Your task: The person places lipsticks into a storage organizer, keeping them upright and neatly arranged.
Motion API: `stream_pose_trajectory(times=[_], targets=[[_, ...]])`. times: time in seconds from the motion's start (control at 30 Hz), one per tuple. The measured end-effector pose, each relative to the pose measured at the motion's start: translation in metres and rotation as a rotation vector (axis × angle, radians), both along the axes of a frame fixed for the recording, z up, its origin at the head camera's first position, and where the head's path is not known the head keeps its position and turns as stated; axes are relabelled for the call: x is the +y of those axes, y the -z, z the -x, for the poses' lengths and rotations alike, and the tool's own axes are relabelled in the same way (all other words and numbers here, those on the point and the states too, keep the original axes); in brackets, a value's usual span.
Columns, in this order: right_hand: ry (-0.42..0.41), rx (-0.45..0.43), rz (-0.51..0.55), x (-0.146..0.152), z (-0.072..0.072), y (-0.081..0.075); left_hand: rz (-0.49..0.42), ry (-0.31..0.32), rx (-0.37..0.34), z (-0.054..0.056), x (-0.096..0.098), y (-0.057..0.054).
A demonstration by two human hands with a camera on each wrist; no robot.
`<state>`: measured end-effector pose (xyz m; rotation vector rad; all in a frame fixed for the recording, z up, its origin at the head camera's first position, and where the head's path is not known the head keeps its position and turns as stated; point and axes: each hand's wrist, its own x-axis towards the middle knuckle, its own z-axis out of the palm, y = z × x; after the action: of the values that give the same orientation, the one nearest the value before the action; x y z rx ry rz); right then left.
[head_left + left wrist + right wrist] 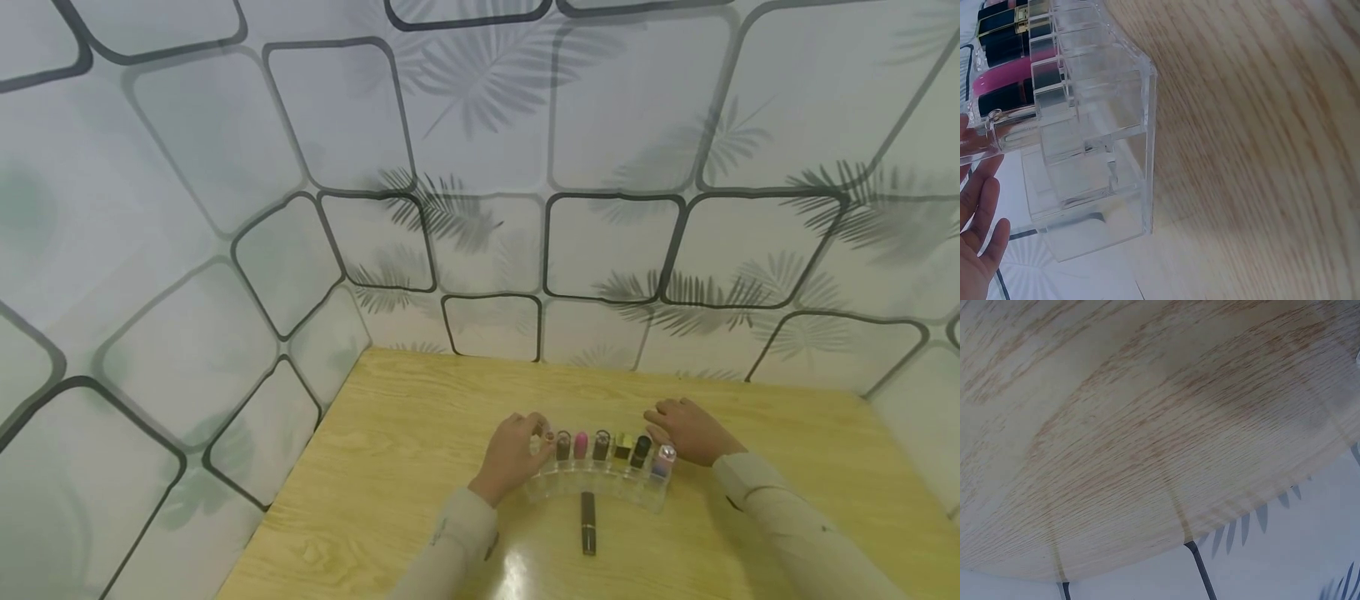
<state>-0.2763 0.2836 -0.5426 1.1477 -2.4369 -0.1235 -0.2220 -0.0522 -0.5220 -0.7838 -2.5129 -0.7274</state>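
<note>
A clear acrylic lipstick stand [551, 485], curved and stepped, rests on the table with a row of lipsticks in its back tier. At its left end my left hand [517, 454] pinches a lipstick with a shiny, see-through tube [1015, 132]; its lower end sits in a slot of the stand. Beside it in the row are dark tubes and a bright pink lipstick [581, 444]. My right hand [690, 431] lies behind the stand's right end, near a black lipstick [641, 452] and a silver-topped one [664, 460], fingers loosely bent. The right wrist view does not show this hand.
A dark lipstick tube [588, 523] lies on the wooden table [375, 467] in front of the stand. Walls with a leaf and rounded-square pattern [487, 242] rise behind the table and at its left side.
</note>
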Motion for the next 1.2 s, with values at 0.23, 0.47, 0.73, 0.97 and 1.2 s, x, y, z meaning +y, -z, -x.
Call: stream_pose_trajectory(times=[0.23, 0.47, 0.73, 0.97, 1.2], targets=[[0.033, -0.036, -0.011, -0.001, -0.002, 0.000, 0.038, -0.014, 0.000, 0.000, 0.000, 0.004], [0.027, -0.034, 0.007, -0.001, -0.001, 0.001, 0.069, -0.024, 0.028, -0.001, -0.001, 0.008], [0.031, -0.011, -0.032, -0.001, -0.002, 0.000, 0.102, -0.054, 0.034, -0.002, -0.002, 0.011], [0.005, 0.025, -0.016, -0.001, -0.001, 0.000, 0.117, -0.083, 0.046, -0.003, -0.002, 0.012], [-0.012, 0.046, -0.021, 0.000, 0.001, 0.002, 0.097, -0.100, 0.071, -0.005, -0.002, 0.011]])
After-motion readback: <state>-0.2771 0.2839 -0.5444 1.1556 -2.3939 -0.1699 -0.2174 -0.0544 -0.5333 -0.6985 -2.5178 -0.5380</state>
